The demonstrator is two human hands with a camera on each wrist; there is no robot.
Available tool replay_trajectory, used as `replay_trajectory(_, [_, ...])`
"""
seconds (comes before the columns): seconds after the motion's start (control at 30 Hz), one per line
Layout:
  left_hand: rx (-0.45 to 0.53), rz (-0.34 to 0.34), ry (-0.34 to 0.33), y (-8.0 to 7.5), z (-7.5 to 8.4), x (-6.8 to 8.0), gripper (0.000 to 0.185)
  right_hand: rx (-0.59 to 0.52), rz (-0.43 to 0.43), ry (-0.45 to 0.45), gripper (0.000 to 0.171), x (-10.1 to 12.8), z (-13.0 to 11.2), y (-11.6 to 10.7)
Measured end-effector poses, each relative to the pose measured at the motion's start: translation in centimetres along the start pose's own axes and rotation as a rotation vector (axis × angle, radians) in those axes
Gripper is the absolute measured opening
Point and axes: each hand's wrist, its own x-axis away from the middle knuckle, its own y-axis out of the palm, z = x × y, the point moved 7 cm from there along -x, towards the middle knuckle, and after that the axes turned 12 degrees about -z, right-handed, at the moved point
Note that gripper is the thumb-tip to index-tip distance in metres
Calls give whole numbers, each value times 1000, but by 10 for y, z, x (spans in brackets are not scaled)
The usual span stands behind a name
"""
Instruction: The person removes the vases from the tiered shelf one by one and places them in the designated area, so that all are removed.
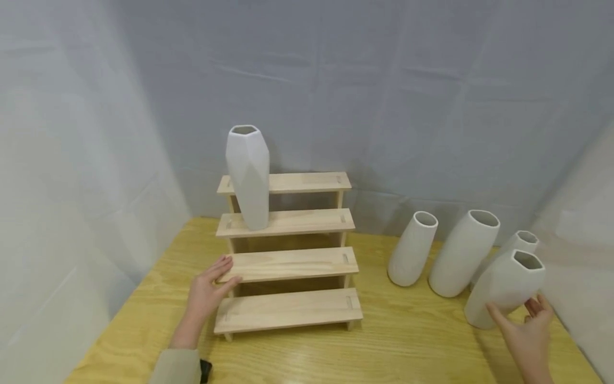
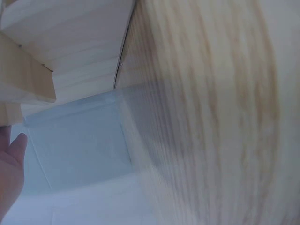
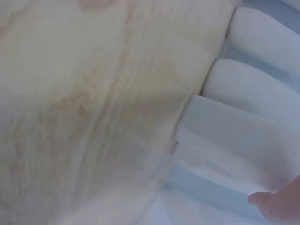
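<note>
Right hand: the right hand [image 1: 527, 330] is open, thumb and fingers spread around the lower body of the faceted vase [image 1: 506, 288] — it looks to be closing in, not yet wrapped firmly.
Left hand: the left hand [image 1: 208, 290] lies with straight, relaxed fingers on the left end of the second-lowest step of the wooden riser [image 1: 288, 261], gripping nothing.
Vase in hand: the faceted vase leans at the right edge of the yellow table [image 1: 408, 341], nearest of four white vases; just behind it stand a small-necked vase [image 1: 520, 242], a wide vase [image 1: 462, 253] and a rounded vase [image 1: 412, 248].
Riser: four steps, at the table's middle; a tall faceted vase [image 1: 248, 176] stands upright on the left of the third step.
Doing it well: I judge a low, full wrap around the body is needed — the glaze looks smooth, and the neighbours stand close enough to be knocked.
Steadying: the flat left hand should keep the riser from shifting.
Wrist views: blurred; only fingertips, wood grain and white surfaces show.
</note>
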Motion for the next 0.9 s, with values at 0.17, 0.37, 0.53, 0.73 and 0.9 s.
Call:
replay_trajectory(0.17, [-4,8,17,0,0,1,45,17,-22,-21,86,35,-53,4])
replay_trajectory(0.37, [-7,16,29,-1,2,1,45,68,30,-193,82,57,-74,15])
replay_trajectory(0.53, [-7,22,31,-2,3,0,44,60,-1,-283,82,65,-92,31])
replay_trajectory(0.73, [-4,24,30,-1,2,0,44,71,-157,-258,86,65,-103,59])
replay_trajectory(0.9, [-3,20,33,-1,2,1,44,75,-225,-328,82,64,-123,81])
